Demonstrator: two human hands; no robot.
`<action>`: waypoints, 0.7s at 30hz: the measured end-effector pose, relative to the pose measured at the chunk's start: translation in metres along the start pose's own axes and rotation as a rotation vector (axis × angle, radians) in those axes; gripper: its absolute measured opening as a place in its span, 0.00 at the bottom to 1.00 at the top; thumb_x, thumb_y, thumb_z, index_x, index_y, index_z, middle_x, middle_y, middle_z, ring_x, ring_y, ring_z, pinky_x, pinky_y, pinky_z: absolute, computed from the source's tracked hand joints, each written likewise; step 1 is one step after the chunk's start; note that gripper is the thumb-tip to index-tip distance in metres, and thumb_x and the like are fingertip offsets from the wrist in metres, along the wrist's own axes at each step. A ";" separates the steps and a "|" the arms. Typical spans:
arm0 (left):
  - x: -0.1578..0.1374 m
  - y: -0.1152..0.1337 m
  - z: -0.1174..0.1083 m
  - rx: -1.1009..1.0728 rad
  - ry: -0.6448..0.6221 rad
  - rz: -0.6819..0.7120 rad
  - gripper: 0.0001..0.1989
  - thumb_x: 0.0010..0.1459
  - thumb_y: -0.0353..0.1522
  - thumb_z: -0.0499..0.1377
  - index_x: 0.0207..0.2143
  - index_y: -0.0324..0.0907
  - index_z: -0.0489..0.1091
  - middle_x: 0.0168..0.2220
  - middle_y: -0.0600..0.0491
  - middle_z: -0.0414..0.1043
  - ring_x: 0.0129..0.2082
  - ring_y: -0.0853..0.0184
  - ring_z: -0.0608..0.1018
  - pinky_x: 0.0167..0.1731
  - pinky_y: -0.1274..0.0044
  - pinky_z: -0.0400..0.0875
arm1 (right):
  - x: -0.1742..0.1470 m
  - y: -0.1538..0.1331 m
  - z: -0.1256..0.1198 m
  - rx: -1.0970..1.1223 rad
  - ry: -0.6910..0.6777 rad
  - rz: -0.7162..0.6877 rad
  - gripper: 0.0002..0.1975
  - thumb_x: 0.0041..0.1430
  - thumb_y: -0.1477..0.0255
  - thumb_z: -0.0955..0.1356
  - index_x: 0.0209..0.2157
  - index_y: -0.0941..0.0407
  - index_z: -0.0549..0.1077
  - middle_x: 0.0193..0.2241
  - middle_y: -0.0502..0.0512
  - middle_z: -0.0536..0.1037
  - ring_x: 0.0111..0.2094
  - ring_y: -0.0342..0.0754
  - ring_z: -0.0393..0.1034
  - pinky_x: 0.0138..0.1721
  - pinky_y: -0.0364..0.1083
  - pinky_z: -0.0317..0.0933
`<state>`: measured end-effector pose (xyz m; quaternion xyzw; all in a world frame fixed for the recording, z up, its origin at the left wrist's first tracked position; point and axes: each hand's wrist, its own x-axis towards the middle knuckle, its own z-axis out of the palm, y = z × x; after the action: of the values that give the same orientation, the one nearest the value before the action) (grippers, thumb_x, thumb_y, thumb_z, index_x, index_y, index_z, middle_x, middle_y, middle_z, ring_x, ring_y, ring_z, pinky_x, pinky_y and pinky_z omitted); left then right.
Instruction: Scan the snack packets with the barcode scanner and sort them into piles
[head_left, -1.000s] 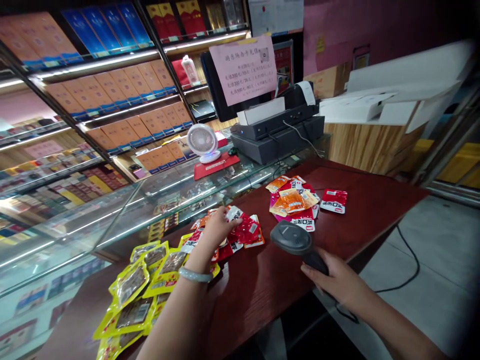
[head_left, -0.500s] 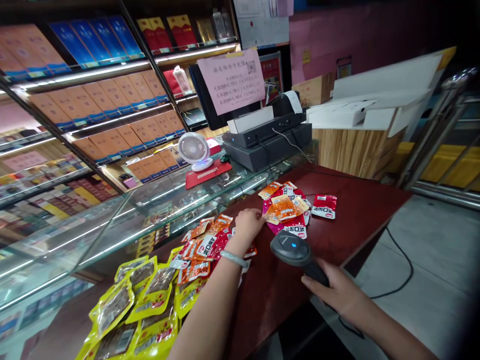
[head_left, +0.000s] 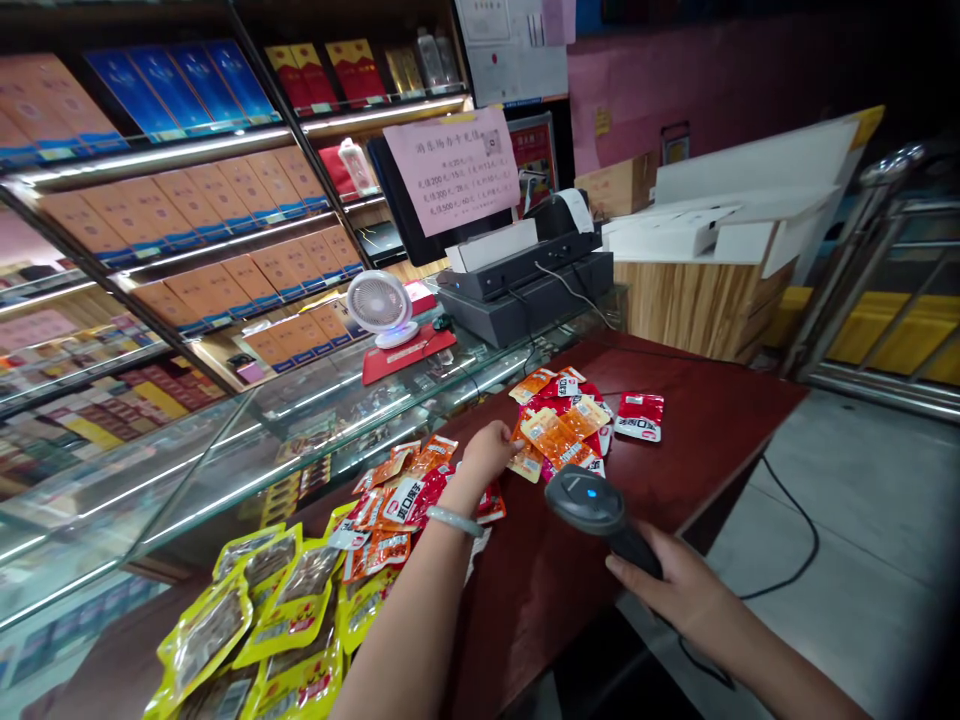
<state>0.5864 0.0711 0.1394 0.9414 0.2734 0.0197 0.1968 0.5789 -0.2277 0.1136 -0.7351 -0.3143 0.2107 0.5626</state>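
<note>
My right hand (head_left: 679, 590) grips the handle of a dark barcode scanner (head_left: 586, 497), held over the red-brown counter (head_left: 697, 420) with its head pointing toward the snack packets. My left hand (head_left: 489, 450), a pale bangle on the wrist, reaches across the counter and its fingers hold an orange snack packet (head_left: 527, 460) at the near edge of the far pile (head_left: 574, 410). A middle heap of red and orange packets (head_left: 405, 490) lies under my left forearm. Several yellow packets (head_left: 262, 620) lie nearest me at the left.
A glass display case (head_left: 225, 440) runs along the left. Behind it stand shelves of boxed goods (head_left: 195, 180). A small white fan (head_left: 379, 305), a cash register with printer (head_left: 525, 270) and a pink notice (head_left: 454, 170) sit at the back. The scanner cable (head_left: 795, 540) trails over the floor.
My left hand left the middle heap, moved right and away to the far pile, and took hold of an orange packet. The scanner hand stayed almost still.
</note>
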 end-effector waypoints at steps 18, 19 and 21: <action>-0.053 -0.027 -0.029 -0.191 0.166 -0.080 0.09 0.56 0.38 0.62 0.35 0.43 0.67 0.30 0.55 0.75 0.27 0.69 0.74 0.27 0.79 0.62 | -0.001 -0.013 0.015 0.014 -0.100 0.006 0.25 0.60 0.57 0.67 0.52 0.59 0.75 0.19 0.48 0.75 0.23 0.50 0.71 0.27 0.45 0.67; -0.056 -0.032 -0.034 -0.169 0.170 -0.088 0.09 0.57 0.38 0.61 0.36 0.43 0.67 0.31 0.54 0.75 0.28 0.69 0.74 0.28 0.79 0.62 | -0.002 -0.012 0.014 0.019 -0.092 0.007 0.24 0.60 0.57 0.67 0.52 0.59 0.75 0.19 0.47 0.75 0.22 0.50 0.71 0.26 0.45 0.67; -0.066 -0.044 -0.049 -0.080 0.186 -0.135 0.10 0.58 0.39 0.60 0.38 0.44 0.69 0.33 0.52 0.77 0.31 0.67 0.76 0.30 0.78 0.65 | -0.004 -0.011 0.010 0.026 -0.071 0.023 0.23 0.60 0.57 0.68 0.51 0.58 0.75 0.16 0.46 0.72 0.20 0.49 0.70 0.25 0.45 0.65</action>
<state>0.5012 0.0884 0.1727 0.9064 0.3521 0.1043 0.2090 0.5671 -0.2219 0.1210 -0.7232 -0.3231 0.2471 0.5581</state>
